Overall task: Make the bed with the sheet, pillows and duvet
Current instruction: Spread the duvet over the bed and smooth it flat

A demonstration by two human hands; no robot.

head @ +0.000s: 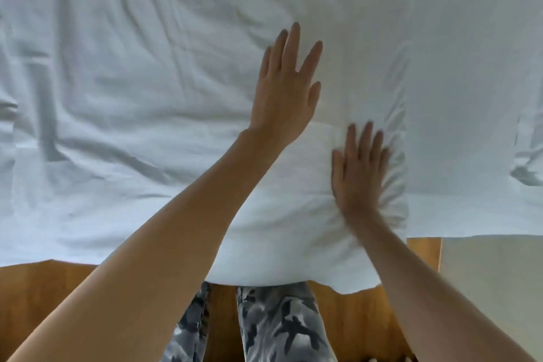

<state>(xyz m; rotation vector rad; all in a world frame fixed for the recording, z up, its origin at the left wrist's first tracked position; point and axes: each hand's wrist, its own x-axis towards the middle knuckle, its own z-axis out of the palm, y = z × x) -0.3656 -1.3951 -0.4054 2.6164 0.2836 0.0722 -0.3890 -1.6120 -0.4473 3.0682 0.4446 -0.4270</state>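
A white pillow lies at the near edge of the bed, overhanging the edge a little. My left hand is stretched flat past its far end, fingers spread, over the wrinkled white duvet. My right hand presses flat on the pillow's right part, denting it into small creases. Neither hand holds anything. To the right lies a smoother white sheet.
A wooden floor runs along the near side of the bed. My legs in camouflage trousers stand against the bed edge. A pale flat surface sits at the lower right, beside a wooden strip.
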